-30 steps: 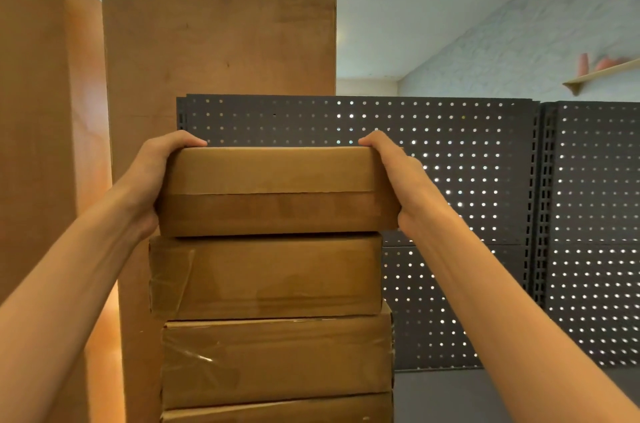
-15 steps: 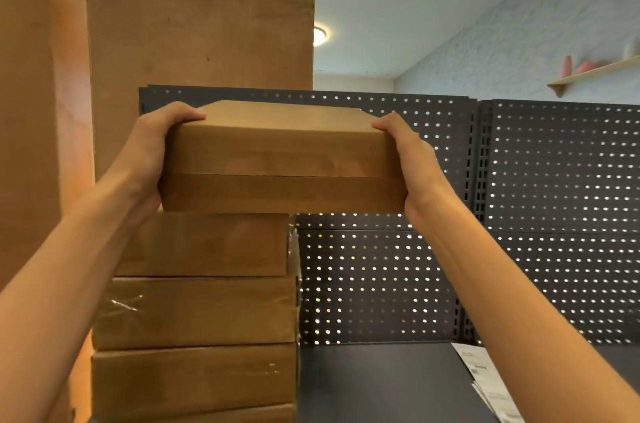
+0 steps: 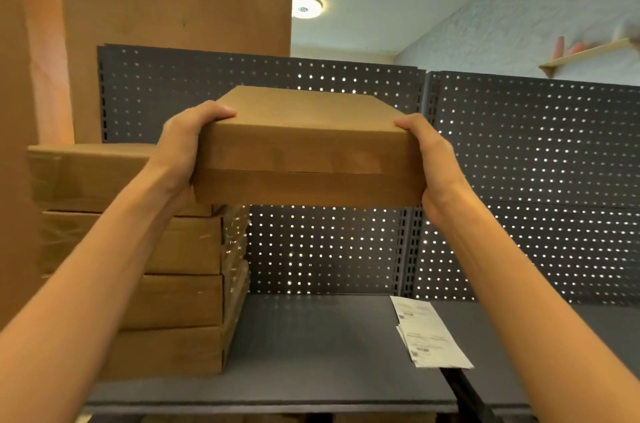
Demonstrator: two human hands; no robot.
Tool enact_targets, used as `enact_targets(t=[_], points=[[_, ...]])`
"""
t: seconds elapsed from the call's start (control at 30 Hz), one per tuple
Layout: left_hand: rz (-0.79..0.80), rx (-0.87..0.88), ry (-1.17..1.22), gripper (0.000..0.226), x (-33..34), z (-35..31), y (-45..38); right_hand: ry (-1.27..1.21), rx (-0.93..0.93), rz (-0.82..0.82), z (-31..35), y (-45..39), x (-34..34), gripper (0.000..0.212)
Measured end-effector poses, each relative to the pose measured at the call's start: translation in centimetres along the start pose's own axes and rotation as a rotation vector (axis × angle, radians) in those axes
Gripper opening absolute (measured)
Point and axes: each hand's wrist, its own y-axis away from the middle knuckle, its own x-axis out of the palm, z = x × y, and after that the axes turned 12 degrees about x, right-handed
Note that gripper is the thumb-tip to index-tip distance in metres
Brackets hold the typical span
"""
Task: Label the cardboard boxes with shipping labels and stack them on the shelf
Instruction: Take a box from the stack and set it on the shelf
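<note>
We hold one cardboard box (image 3: 308, 148) in the air above the shelf (image 3: 311, 346), left hand (image 3: 183, 145) and right hand (image 3: 433, 159) gripping its ends. Left of it: stack of boxes (image 3: 166, 284), partly hidden by our left arm. Right: shipping labels (image 3: 429, 332) on the shelf, print illegible. Pegboard (image 3: 519, 180) behind.

Plain brown cardboard box (image 3: 304, 159); brown stacked boxes (image 3: 166, 284) at shelf's left edge. Dark grey shelf (image 3: 311, 353). Dark grey pegboard (image 3: 519, 162), dotted with light holes. White labels (image 3: 429, 332), black print.
</note>
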Motion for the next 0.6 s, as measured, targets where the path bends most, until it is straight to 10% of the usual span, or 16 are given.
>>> enact_targets(t=[0.4,0.6], points=[[0.119,-0.064,0.019,0.028,4.5,4.8,2.3,-0.002,0.059,-0.085,-5.3,-0.3,-5.1,0.037],[0.111,-0.147,0.076,0.072,6.2,9.4,4.4,-0.025,0.151,-0.111,-10.4,-0.4,-6.5,0.042]])
